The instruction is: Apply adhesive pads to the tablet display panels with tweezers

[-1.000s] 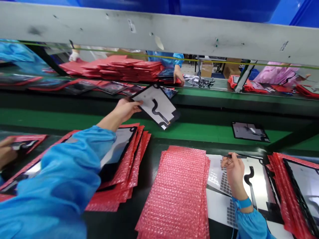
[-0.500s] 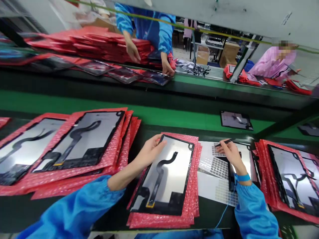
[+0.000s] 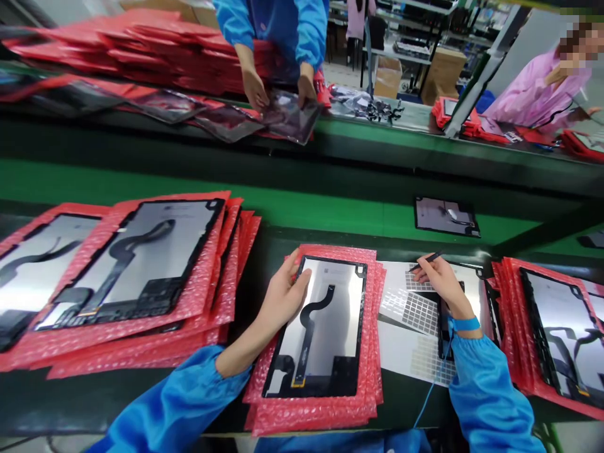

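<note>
A tablet screen [image 3: 330,327] lies back-up on a stack of red bubble-wrap bags [image 3: 314,415], its dark flex cable curving up the silver back. My left hand [image 3: 286,292] grips its upper left edge, thumb on top; the other fingers are partly hidden. To the right, my right hand [image 3: 441,280] is closed around slim black tweezers [image 3: 428,260], whose tip is over a sheet of small grey square stickers [image 3: 419,313]. Another sticker sheet [image 3: 396,343] lies below it. Beneath my right wrist is a second dark-framed screen [image 3: 472,286], partly covered by the hand.
Screens on red bags [image 3: 155,251] are stacked at the left, and more [image 3: 552,314] at the right. One screen [image 3: 446,217] lies on the green strip beyond. Across the bench, a co-worker's hands [image 3: 257,91] handle a bagged screen. A blue wrist cord [image 3: 427,402] hangs from my right wristband.
The screen under my left hand has turned straighter and sits flatter on the bags. My right hand stays over the stickers with the tweezers. The co-worker's hands have come together on a bagged screen.
</note>
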`<state>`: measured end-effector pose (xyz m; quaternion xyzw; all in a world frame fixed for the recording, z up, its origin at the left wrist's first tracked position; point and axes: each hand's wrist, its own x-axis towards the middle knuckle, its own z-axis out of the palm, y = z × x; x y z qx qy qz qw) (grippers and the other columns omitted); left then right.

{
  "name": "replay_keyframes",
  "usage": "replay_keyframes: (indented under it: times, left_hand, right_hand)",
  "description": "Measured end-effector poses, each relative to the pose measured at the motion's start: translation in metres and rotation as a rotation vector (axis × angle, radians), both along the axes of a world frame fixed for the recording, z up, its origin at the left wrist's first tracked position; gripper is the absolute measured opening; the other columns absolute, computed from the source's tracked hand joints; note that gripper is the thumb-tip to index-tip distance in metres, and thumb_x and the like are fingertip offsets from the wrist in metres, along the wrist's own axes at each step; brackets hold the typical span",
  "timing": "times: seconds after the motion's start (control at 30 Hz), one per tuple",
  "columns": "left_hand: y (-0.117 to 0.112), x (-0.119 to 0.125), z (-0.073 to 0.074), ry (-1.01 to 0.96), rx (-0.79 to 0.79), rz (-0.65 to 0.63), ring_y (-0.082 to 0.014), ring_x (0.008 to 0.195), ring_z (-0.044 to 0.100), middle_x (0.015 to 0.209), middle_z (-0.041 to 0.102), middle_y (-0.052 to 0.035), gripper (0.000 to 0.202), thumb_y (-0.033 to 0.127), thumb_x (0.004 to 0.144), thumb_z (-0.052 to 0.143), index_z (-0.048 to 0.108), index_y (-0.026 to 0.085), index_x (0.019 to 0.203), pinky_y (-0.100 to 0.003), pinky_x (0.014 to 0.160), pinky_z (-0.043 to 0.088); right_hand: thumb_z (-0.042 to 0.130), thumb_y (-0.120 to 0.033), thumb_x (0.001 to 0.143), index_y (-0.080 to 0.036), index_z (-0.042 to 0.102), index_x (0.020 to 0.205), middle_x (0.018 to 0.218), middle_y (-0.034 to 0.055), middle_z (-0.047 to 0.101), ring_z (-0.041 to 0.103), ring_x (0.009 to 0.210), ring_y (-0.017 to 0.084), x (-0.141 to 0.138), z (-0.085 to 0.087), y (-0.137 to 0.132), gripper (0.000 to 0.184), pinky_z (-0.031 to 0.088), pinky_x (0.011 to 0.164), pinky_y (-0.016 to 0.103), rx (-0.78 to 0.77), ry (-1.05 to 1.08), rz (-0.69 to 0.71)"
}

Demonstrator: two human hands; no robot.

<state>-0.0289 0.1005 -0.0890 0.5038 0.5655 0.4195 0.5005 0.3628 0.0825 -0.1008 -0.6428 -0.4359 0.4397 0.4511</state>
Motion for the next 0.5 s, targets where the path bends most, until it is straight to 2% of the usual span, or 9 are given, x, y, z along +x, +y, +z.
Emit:
replay_keyframes:
  times: [0.13, 0.23, 0.3, 0.4, 0.5]
  left_hand:
    - [-0.012, 0.0, -0.007, 0.04, 0.183, 0.007, -0.0278, 0.134, 0.064, 0.144, 0.065, -0.0148, 0.073, 0.039, 0.096, 0.062, 0.037, 0.021, 0.162, -0.046, 0.119, 0.048]
    - [-0.017, 0.0, -0.013, 0.113, 0.332, 0.0, -0.0283, 0.153, 0.046, 0.162, 0.047, -0.0141, 0.069, 0.035, 0.1, 0.059, 0.032, 0.027, 0.164, -0.051, 0.128, 0.036]
    - [-0.018, 0.0, -0.014, 0.187, 0.394, -0.027, -0.0307, 0.159, 0.037, 0.17, 0.037, -0.0146, 0.07, 0.035, 0.101, 0.06, 0.031, 0.027, 0.164, -0.055, 0.131, 0.029]
    - [-0.016, 0.001, -0.007, 0.324, 0.434, -0.086, -0.0334, 0.157, 0.039, 0.168, 0.04, -0.0165, 0.072, 0.034, 0.101, 0.063, 0.031, 0.026, 0.164, -0.06, 0.13, 0.03]
    - [-0.022, 0.004, 0.01, 0.448, 0.553, -0.11, -0.0362, 0.158, 0.035, 0.167, 0.041, -0.0184, 0.066, 0.03, 0.101, 0.063, 0.035, 0.024, 0.161, -0.065, 0.128, 0.032]
  right_hand:
    - [0.083, -0.075, 0.072, -0.018, 0.064, 0.092, 0.07, 0.0072, 0.078, 0.074, 0.057, 0.02, -0.001, 0.005, 0.001, 0.064, 0.057, 0.052, 0.027, -0.026, 0.002, -0.002]
    - [0.084, -0.075, 0.073, -0.02, 0.065, 0.092, 0.07, 0.0062, 0.079, 0.075, 0.057, 0.02, 0.0, 0.01, 0.001, 0.061, 0.06, 0.054, 0.028, -0.038, 0.011, -0.018]
    - [0.083, -0.074, 0.075, -0.021, 0.065, 0.092, 0.07, 0.0062, 0.079, 0.077, 0.058, 0.02, 0.001, 0.014, 0.0, 0.06, 0.062, 0.056, 0.029, -0.033, 0.021, -0.037]
    - [0.082, -0.074, 0.077, -0.022, 0.064, 0.094, 0.071, 0.0056, 0.08, 0.078, 0.06, 0.021, -0.004, 0.02, -0.007, 0.058, 0.063, 0.058, 0.029, -0.006, 0.036, -0.068]
    - [0.079, -0.073, 0.081, -0.023, 0.062, 0.096, 0.072, 0.0032, 0.079, 0.078, 0.059, 0.02, -0.025, 0.022, -0.021, 0.055, 0.064, 0.057, 0.029, 0.019, 0.094, -0.067]
